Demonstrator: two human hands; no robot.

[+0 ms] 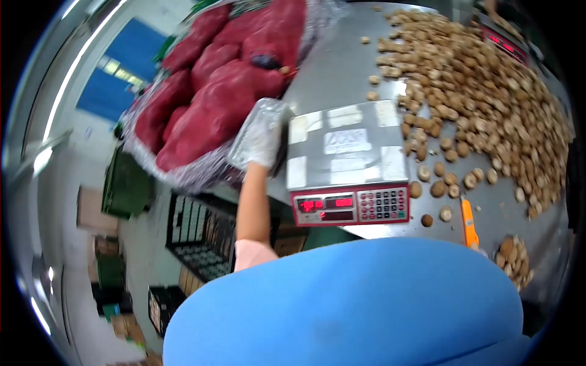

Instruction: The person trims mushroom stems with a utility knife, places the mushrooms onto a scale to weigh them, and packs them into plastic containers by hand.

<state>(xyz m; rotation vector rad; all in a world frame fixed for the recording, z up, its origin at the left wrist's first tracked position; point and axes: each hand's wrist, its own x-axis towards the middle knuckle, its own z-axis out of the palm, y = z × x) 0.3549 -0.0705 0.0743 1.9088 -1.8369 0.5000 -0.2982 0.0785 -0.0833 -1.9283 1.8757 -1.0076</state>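
My left hand (264, 146), in a white glove, reaches out to the left of the scale. Its fingers are closed on a clear plastic tray (243, 141), and the glove covers part of it. The tray lies between the red mesh sacks (220, 104) and the weighing scale (348, 160). On the scale's steel platform are pale tape strips and a label; red digits glow on its front panel. My right hand is not in view.
A large heap of brown mushrooms (470, 85) covers the table's right side, with loose ones near the scale. An orange-handled knife (469, 222) lies by a small mushroom pile (514, 259). Another scale (505, 44) stands behind. Black crates (201, 235) sit on the floor at left.
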